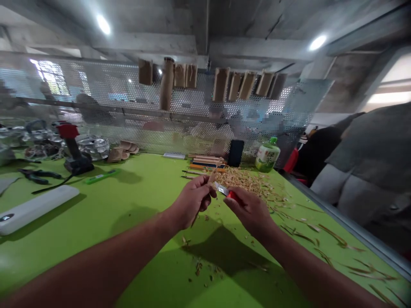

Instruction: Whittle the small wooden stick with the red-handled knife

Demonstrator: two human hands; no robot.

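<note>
My left hand (188, 203) is closed around a thin, pale strip of wood or bamboo (212, 175), whose upper end sticks up above the fingers. A red-handled utility knife (222, 189) is gripped in my right hand (252, 209). Its blade points left and meets or nearly meets the strip beside my left fingertips; exact contact is hard to see. Just behind both hands lies a heap of curled shavings (247, 179). Smaller chips (199, 267) are scattered on the green table (138, 252) below my hands.
Behind the hands lie several thin sticks (205, 160), a dark phone-like slab (236, 152) and a green-capped bottle (268, 155). At left are a cordless drill (72, 147), pliers (39, 175), a green cutter (102, 176) and a white case (40, 209). A person (369, 158) is at the right edge.
</note>
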